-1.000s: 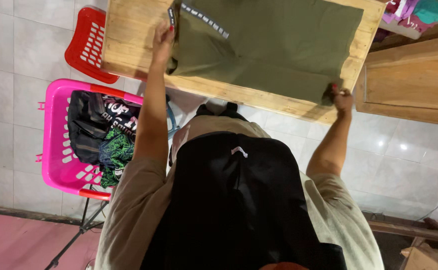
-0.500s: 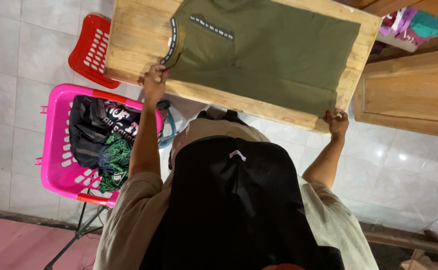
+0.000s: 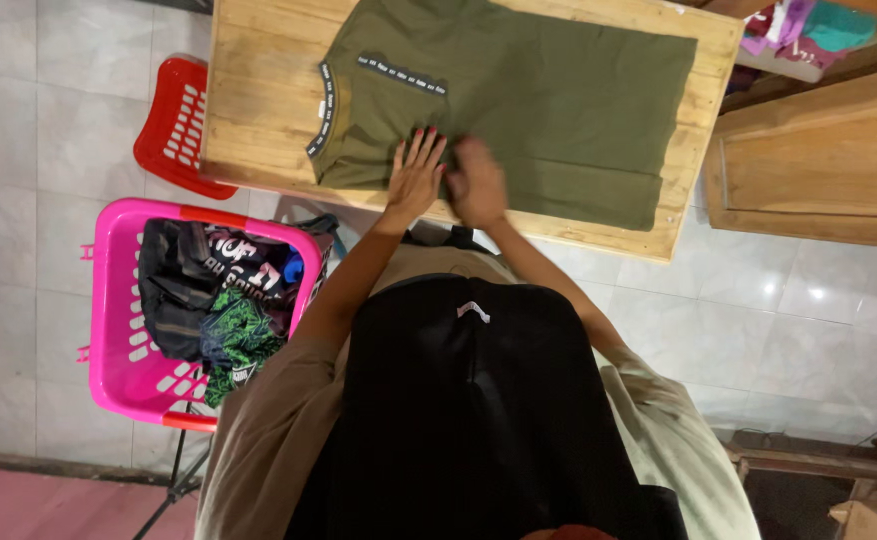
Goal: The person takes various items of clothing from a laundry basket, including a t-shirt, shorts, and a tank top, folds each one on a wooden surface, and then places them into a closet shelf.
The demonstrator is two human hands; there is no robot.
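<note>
An olive green t-shirt (image 3: 549, 90) with a black printed neck band lies folded lengthwise on a wooden table (image 3: 259, 90), collar toward the left. My left hand (image 3: 416, 175) lies flat on the shirt's near edge, fingers spread. Right beside it my right hand (image 3: 479, 183) presses on the same edge, blurred. Both hands rest on top of the cloth near its middle, almost touching each other. Neither hand grips anything.
A pink laundry basket (image 3: 119, 320) with several dark garments stands on a stand at my left. A red basket (image 3: 174, 125) sits on the tiled floor beyond it. A wooden cabinet (image 3: 819, 165) stands to the right, with colourful clothes (image 3: 809, 25) above it.
Both hands let go of the shirt's two near corners and came together at the middle of its near edge. The shirt now lies flat on the table.
</note>
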